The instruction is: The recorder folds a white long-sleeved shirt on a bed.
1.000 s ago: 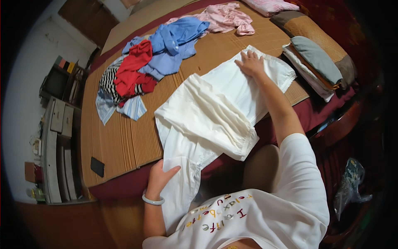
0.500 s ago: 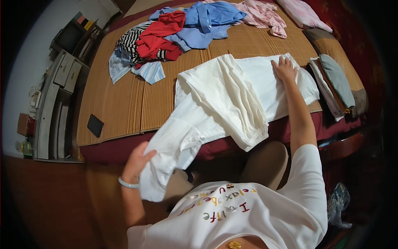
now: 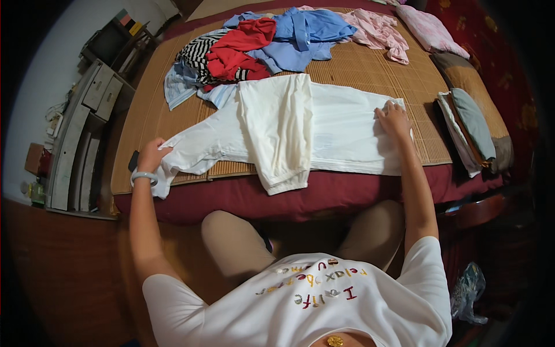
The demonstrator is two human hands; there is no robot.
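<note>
We see the left hand [image 3: 152, 156] pinching a white garment [image 3: 347, 130], the right hand [image 3: 395, 120] (loosely spread) atop it.

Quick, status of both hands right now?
Left hand: closed, holding the left end of the white garment.
Right hand: open, resting on the garment near its right end.

Between the hands [image 3: 155, 155] [image 3: 395, 120], a white garment [image 3: 355, 133] of matt, creased cloth; beneath them, a ribbed mat [image 3: 341, 69]; behind the left, a glossy bangle [image 3: 144, 176].
</note>
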